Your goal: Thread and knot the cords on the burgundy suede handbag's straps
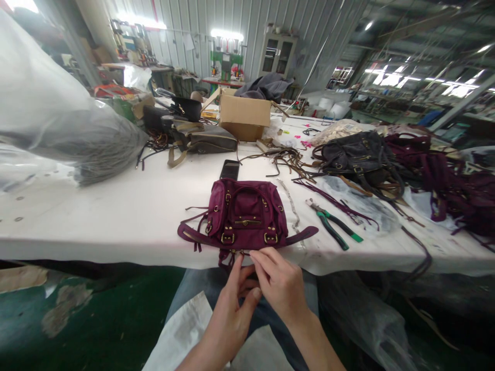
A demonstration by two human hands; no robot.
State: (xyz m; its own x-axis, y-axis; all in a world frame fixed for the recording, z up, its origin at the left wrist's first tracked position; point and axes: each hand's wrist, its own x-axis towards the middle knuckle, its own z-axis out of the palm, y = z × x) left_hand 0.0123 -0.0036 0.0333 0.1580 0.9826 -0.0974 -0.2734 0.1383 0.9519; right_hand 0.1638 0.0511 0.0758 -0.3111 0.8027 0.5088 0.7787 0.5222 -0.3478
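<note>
A burgundy handbag (pixel 249 210) with brass buckles and a front zip pocket lies at the front edge of the white table, its straps spread to both sides. Both my hands meet just below its near edge. My right hand (pixel 280 281) pinches a thin burgundy strip (pixel 246 253) between thumb and fingertips. Against the same strip rest the fingertips of my left hand (pixel 240 304), its fingers bent and its thumb turned inward. Burgundy straps (pixel 226 257) hang over the edge beside them. What lies between the left fingers is too small to make out.
Green-handled pliers (pixel 334 224) lie right of the bag, near burgundy cords (pixel 340 201). A black phone (pixel 230 169) lies behind it. Farther back stand a cardboard box (pixel 245 116) and an olive bag (pixel 204 138). A dark bag (pixel 356 157) sits right, a plastic-wrapped bundle (pixel 77 118) left.
</note>
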